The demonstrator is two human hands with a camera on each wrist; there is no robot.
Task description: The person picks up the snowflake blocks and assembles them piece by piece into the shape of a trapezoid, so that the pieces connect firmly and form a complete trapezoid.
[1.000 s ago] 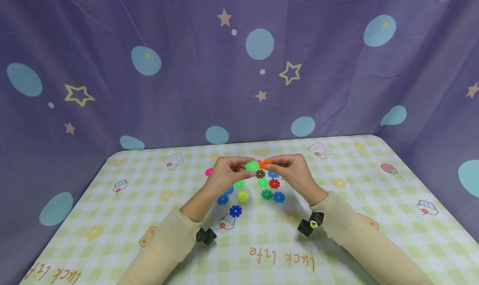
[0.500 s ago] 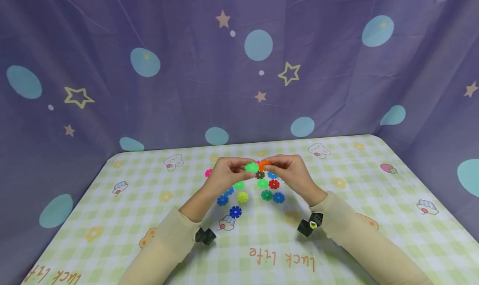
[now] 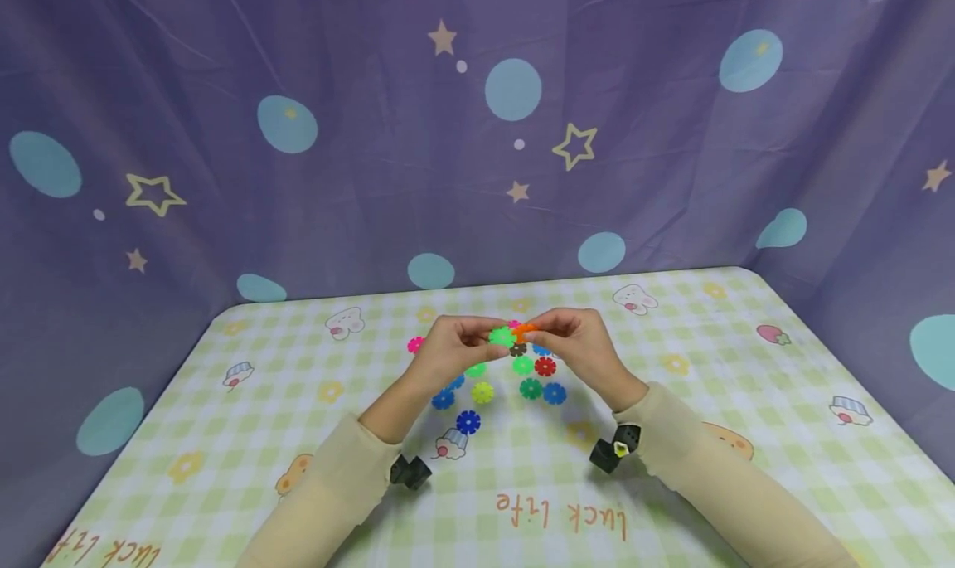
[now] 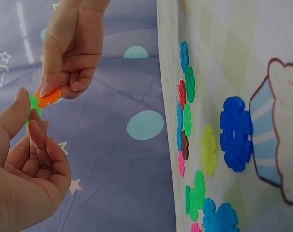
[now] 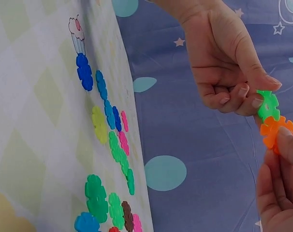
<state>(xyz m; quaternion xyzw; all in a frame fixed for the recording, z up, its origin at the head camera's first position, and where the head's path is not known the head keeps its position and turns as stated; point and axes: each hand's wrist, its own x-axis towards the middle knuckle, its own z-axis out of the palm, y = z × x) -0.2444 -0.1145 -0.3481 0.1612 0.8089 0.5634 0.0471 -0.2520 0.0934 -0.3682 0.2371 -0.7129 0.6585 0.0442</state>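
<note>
Above the table my left hand point(image 3: 457, 346) pinches a light green notched plastic disc point(image 3: 503, 336) between thumb and fingertips. Across from it, my right hand point(image 3: 585, 344) pinches an orange notched disc point(image 3: 525, 332). In the right wrist view the orange disc point(image 5: 277, 133) meets the edge of the green disc point(image 5: 269, 105); whether their slots interlock cannot be made out. The left wrist view shows both discs edge to edge, with the orange one point(image 4: 50, 98) partly covered by the right thumb.
Several loose discs lie below on the checked tablecloth point(image 3: 358, 502): a dark blue disc point(image 3: 468, 422), a yellow disc point(image 3: 482, 392), a red disc point(image 3: 545, 366) and others. A purple patterned curtain point(image 3: 373, 137) hangs behind the table.
The orange disc has turned slightly and sits closer against the green disc. Both hands stay in nearly the same place; the discs on the table have not moved.
</note>
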